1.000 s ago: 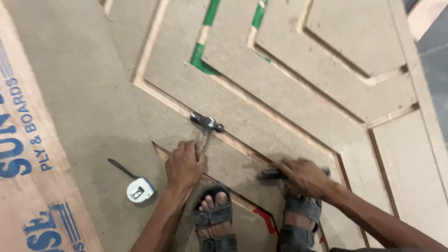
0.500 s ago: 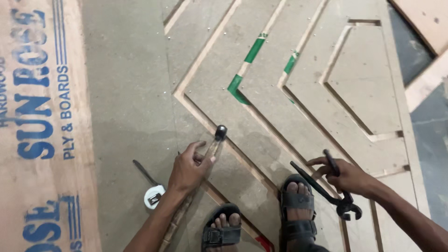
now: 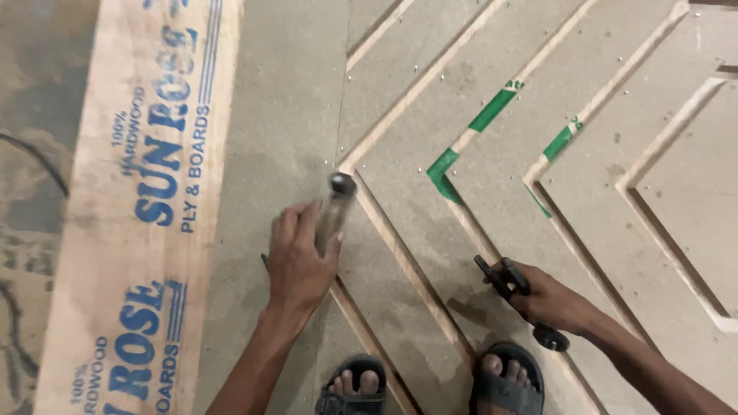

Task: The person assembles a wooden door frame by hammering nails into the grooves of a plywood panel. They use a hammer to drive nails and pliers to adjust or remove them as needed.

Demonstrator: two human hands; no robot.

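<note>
My left hand [image 3: 298, 260] grips a hammer [image 3: 336, 201] by its handle, the blurred head pointing away from me above the corner of a raised wooden strip [image 3: 400, 253] on the brown board [image 3: 492, 230]. My right hand [image 3: 550, 300] holds a black pincer-like tool [image 3: 507, 284], its handles sticking out toward the upper left and a round end below the wrist. Both hands hover just above the board. My sandalled feet [image 3: 430, 384] stand on the board between the arms.
Angled raised strips form nested chevrons across the board, two marked with green tape [image 3: 469, 142]. Small nails dot the surface. A printed plywood sheet [image 3: 146, 207] lies along the left, with bare dusty floor [image 3: 34, 154] beyond it.
The view has shifted so the plywood sheet fills more of the left. My left hand lifted the hammer upright. My right hand drew the black tool nearer my foot. The tape measure is out of sight.
</note>
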